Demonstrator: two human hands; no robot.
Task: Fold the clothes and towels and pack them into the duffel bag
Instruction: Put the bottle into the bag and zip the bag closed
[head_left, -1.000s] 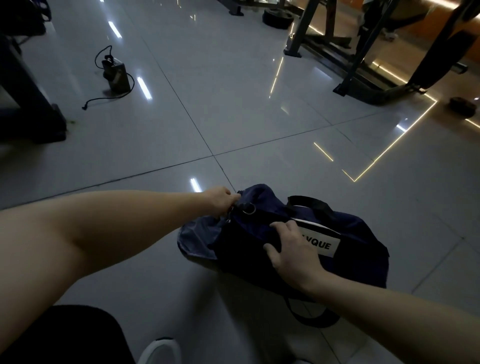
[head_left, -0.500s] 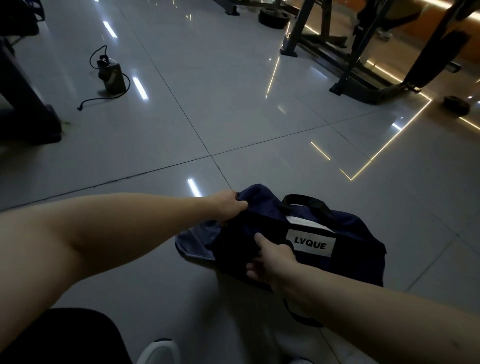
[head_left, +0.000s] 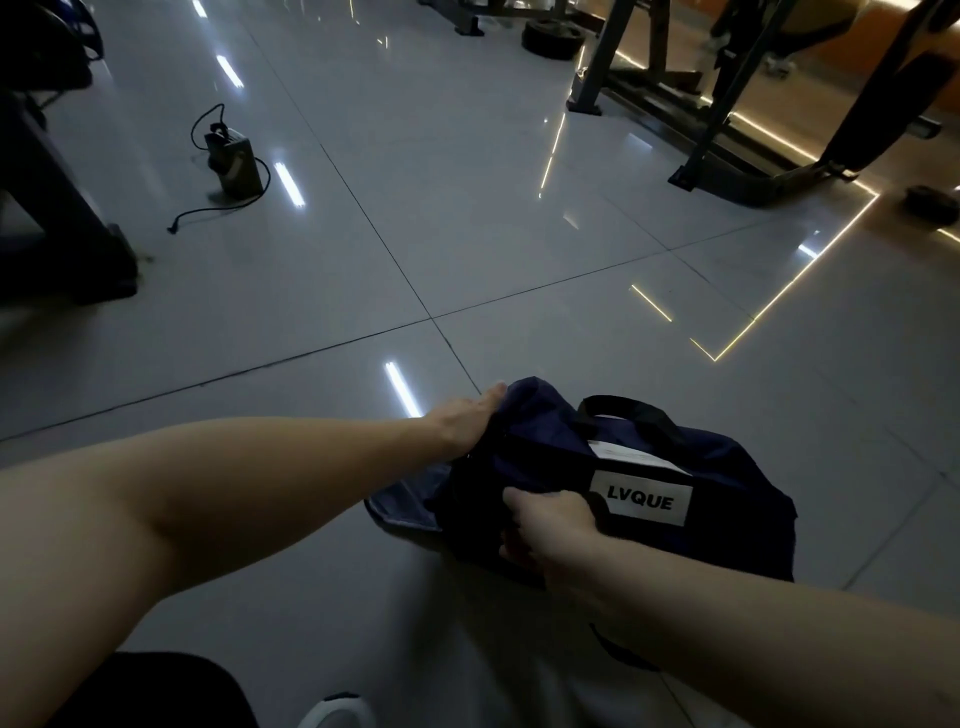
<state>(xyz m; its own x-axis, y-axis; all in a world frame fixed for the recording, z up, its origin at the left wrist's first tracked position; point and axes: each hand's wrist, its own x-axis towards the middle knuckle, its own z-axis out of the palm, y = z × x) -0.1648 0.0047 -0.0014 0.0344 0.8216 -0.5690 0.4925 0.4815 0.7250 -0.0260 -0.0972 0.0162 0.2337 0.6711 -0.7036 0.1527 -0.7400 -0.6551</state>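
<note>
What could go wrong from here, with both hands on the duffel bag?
1. A grey-blue cloth pokes out beneath the duffel bag's left end, under the left hand; it may get left out or trapped.
2. The right hand grips only the near side fabric, and the tiled floor is glossy, so the bag could slide or twist.
3. Something white shows at the opening below the handle; it might snag on closing.

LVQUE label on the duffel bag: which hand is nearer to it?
Right. The right hand grips the duffel bag just left of the LVQUE label, nearly touching it; the left hand rests on the bag's left end, clearly farther away.
</note>
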